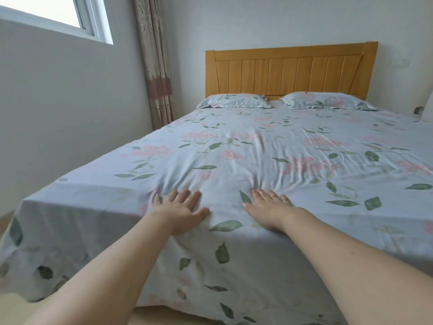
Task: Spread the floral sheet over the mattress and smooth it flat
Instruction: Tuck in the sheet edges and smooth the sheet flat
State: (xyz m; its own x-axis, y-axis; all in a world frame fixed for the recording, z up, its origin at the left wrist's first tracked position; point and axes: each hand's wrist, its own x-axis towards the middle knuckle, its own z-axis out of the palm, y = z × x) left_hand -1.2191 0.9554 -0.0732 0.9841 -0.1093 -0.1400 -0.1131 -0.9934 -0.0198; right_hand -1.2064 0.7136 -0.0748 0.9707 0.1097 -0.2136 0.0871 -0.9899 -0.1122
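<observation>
The broad middle of the floral sheet point(257, 146) was left free between the foot edge and the head end — only low wrinkles were raised there. The far end was blocked by two pillows point(233, 101) set against the wooden headboard point(290, 71). On the left, a narrow gap was bounded by the wall point(70, 102) and curtain point(157, 73).

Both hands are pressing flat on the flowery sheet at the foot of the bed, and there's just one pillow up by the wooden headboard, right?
Almost. The head view shows two pillows, a left pillow and a right pillow, by the wooden headboard. The rest holds: left hand and right hand press flat on the floral sheet.
</observation>
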